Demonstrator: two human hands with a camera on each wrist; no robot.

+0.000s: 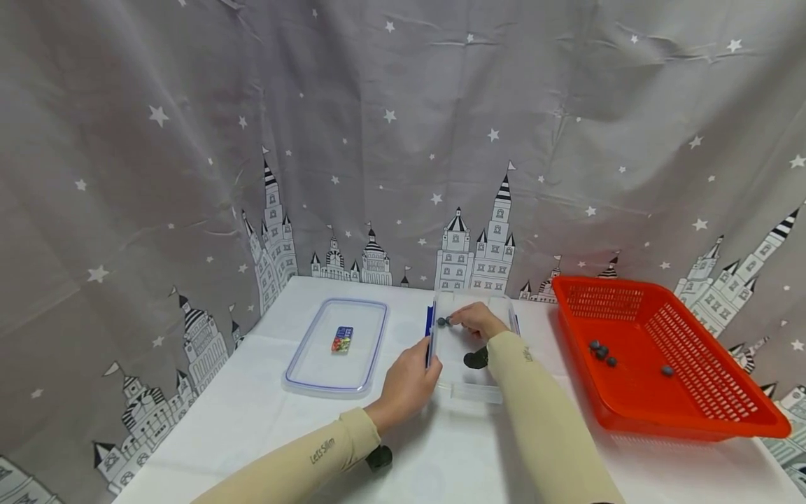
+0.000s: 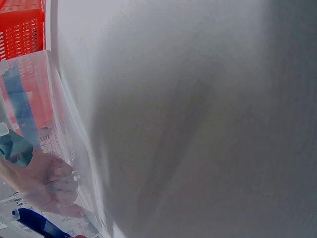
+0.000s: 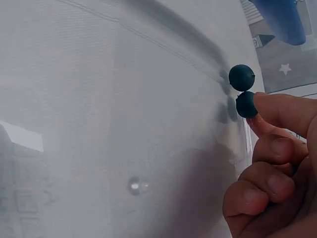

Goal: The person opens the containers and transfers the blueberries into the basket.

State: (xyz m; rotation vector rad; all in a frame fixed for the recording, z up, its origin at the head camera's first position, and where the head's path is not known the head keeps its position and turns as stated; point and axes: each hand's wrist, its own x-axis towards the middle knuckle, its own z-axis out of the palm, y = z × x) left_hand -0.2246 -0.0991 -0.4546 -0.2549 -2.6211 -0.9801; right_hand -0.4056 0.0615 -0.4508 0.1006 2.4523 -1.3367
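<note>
Pinching a dark ball (image 3: 246, 104) with my right grip (image 1: 478, 320) inside the clear box (image 1: 469, 392) — left grip (image 1: 406, 385) clasps its 9 o'clock wall.

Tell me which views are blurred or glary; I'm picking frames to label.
Head view: evenly lit, sharp, edges bowed by the wide lens. Left wrist view: mostly soft grey blur, right hand hazy through the clear container. Right wrist view: dark balls crisp, one small glare spot.

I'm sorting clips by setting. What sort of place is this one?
Probably a staged recording set, not a lived-in room: a star-and-castle curtain as backdrop, a white-covered table, and sorting props laid out, namely a red basket and a clear container.
</note>
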